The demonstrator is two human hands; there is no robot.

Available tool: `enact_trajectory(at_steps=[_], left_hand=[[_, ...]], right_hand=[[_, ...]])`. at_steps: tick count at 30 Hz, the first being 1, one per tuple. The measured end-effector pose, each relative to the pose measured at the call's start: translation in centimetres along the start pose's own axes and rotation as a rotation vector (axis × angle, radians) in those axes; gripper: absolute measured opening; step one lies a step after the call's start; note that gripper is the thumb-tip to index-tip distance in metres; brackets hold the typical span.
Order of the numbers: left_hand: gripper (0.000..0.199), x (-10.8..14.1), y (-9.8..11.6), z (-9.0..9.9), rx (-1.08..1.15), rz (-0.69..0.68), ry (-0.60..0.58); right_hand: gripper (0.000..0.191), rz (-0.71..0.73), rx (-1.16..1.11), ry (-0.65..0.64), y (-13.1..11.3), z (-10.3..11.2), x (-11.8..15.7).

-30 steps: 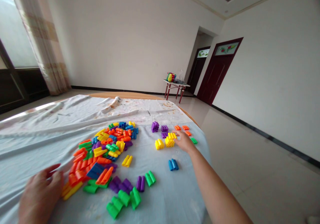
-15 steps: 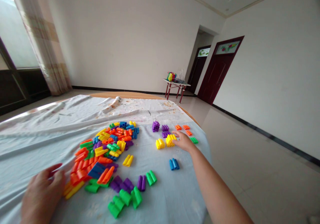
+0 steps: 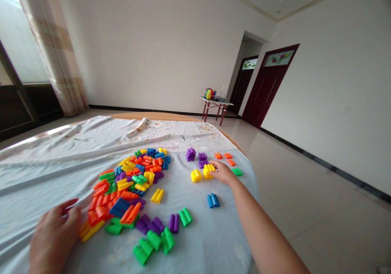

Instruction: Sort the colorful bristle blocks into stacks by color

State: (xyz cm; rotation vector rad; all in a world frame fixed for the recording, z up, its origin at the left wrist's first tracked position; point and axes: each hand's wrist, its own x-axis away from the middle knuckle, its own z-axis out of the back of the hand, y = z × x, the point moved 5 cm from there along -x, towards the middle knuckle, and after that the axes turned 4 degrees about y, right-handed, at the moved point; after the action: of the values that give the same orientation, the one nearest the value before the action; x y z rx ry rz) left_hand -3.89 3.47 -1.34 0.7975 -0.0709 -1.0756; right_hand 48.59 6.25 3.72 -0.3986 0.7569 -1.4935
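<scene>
My right hand (image 3: 224, 173) reaches across the table with its fingers closed at the right side of a stack of yellow plastic tube blocks (image 3: 209, 171). A second yellow block cluster (image 3: 196, 176) sits just left of it. Purple tube blocks (image 3: 203, 160) lie behind, and a blue block (image 3: 213, 200) lies nearer to me. My left hand (image 3: 56, 233) rests low at the left, thumb and fingers apart and holding nothing. Beside its fingertips are yellow blocks (image 3: 93, 231) at the edge of a mixed pile of coloured blocks (image 3: 125, 184).
Green blocks (image 3: 146, 247) and purple blocks (image 3: 174, 223) lie at the front of the cloth-covered table (image 3: 214, 241). Small orange blocks (image 3: 228, 156) and a green block (image 3: 237, 171) lie right of my right hand. A small side table (image 3: 216, 101) stands by the far wall.
Almost nothing differs; the whole view shifts very slightly. My right hand stays at the yellow stack, and my left hand stays beside the pile.
</scene>
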Motion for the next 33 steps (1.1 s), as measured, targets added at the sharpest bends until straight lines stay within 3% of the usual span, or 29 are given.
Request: enact_trajectory(at_steps=[7,12,15,19,24,28,33], left_hand=[[0.050,1.6,3.6,2.2,0.022,0.066,-0.087],[0.050,1.9,4.2,2.6,0.038,0.083,-0.064],[0.047,1.9,3.9,2.5,0.046,0.096,-0.045],[0.045,2.0,3.7,2.4,0.065,0.088,-0.039],[0.043,2.0,3.7,2.2,0.076,0.077,-0.029],[0.043,2.0,3.6,2.3,0.080,0.082,-0.024],[0.045,2.1,3.6,2.5,0.088,0.089,-0.042]], right_hand=[[0.053,0.001,0.007,0.037,-1.0,0.8,0.5],[0.045,0.195,-0.010,0.159,-6.0,0.7,1.9],[0.039,0.365,-0.080,0.072,-10.9,-1.9,3.6],[0.034,0.532,-0.107,-0.141,-16.9,-7.1,6.4],[0.035,0.704,-0.052,-0.313,-21.7,-12.6,8.7],[0.029,0.739,0.097,-0.375,-22.2,-14.9,8.8],[0.023,0.584,0.070,-0.359,-20.0,-13.2,8.1]])
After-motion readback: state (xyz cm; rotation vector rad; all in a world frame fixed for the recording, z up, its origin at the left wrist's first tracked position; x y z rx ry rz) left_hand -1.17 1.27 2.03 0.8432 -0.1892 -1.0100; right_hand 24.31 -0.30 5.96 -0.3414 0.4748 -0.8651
